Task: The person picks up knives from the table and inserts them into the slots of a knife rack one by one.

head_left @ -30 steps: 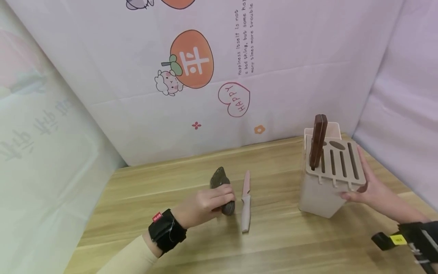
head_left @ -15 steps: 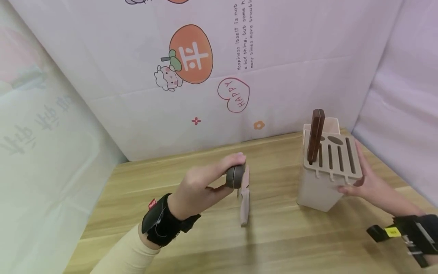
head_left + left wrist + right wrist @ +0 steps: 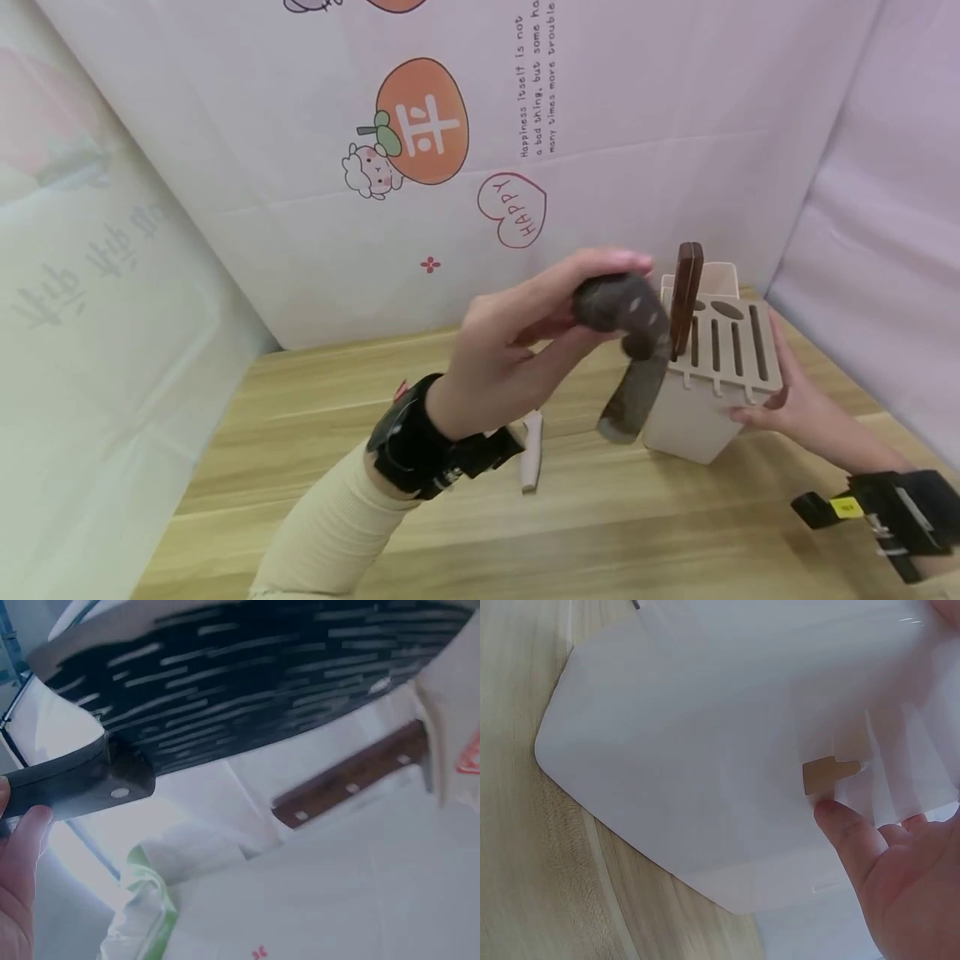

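Note:
My left hand grips a dark knife by its handle, held above the table just left of the knife block. Its blade angles downward. The left wrist view shows that blade as broad and black with pale dashes, near a brown handle. My right hand holds the block's right side, thumb on the front and fingers partly hidden behind. In the right wrist view, the thumb presses the white wall. A brown-handled knife stands in the block's leftmost slot.
A pale-handled knife lies on the wooden table, its blade hidden behind my left hand. Several slots run across the block's top, and small hooks line its front edge. A printed cloth hangs behind the table.
My left hand has lifted the dark knife off the table and carried it right, over the pale knife, to the block. The right hand stays on the block.

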`<action>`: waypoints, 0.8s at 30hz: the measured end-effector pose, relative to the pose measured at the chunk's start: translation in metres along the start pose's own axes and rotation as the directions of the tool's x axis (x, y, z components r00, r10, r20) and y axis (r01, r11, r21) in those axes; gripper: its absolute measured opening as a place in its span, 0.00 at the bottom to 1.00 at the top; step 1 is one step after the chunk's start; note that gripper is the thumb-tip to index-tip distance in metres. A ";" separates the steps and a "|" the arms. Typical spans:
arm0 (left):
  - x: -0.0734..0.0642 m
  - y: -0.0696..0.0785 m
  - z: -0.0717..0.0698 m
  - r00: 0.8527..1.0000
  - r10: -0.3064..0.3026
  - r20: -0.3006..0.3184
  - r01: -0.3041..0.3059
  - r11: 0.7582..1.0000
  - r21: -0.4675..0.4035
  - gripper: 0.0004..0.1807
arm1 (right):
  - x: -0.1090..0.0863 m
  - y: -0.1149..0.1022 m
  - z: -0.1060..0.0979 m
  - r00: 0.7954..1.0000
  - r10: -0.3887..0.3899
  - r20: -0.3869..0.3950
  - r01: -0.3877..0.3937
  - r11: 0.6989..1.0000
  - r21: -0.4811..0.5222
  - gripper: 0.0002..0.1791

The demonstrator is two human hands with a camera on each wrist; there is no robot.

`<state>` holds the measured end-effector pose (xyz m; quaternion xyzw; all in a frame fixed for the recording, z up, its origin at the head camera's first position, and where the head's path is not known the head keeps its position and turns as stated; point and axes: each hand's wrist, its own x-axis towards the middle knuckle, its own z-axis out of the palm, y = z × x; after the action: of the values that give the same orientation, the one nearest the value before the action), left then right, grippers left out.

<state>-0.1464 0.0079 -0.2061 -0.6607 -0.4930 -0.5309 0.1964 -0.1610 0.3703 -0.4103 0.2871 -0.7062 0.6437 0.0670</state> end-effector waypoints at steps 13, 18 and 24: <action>0.049 -0.041 0.048 0.995 -0.015 -0.099 0.004 0.993 -0.117 0.19 | -0.004 -0.012 0.006 0.956 0.273 -0.107 -0.292 0.917 -0.270 0.66; 0.049 -0.063 0.065 0.995 -0.026 -0.099 0.022 0.999 -0.035 0.17 | -0.002 -0.013 0.004 0.953 0.286 -0.102 -0.304 0.905 -0.298 0.68; 0.050 -0.075 0.078 0.987 -0.046 -0.157 0.054 0.997 0.052 0.17 | -0.003 -0.013 0.001 0.967 0.243 -0.074 -0.254 0.929 -0.268 0.69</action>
<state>-0.1740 0.1239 -0.2092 -0.5989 -0.5072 -0.5716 0.2394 -0.1522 0.3703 -0.4002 0.1704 -0.8181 0.5479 0.0384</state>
